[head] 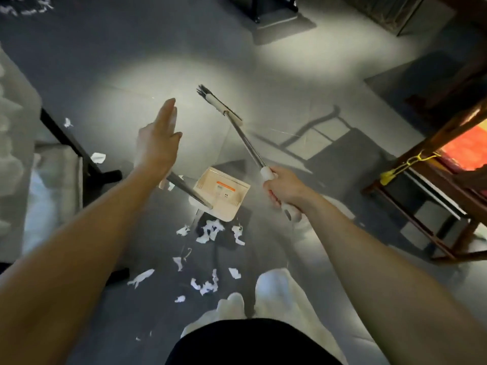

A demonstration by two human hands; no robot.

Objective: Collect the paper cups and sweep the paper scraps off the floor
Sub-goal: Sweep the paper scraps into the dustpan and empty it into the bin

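Your right hand point(286, 191) grips the broom point(247, 143), its long handle angled forward-left, your left hand point(158, 146) hovers open over the dustpan point(224, 196), and paper scraps point(210, 230) lie on the floor point(263, 75) nearer you.

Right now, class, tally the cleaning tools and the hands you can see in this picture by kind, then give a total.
Broom: 1
Dustpan: 1
Hands: 2, the left hand and the right hand
Total: 4
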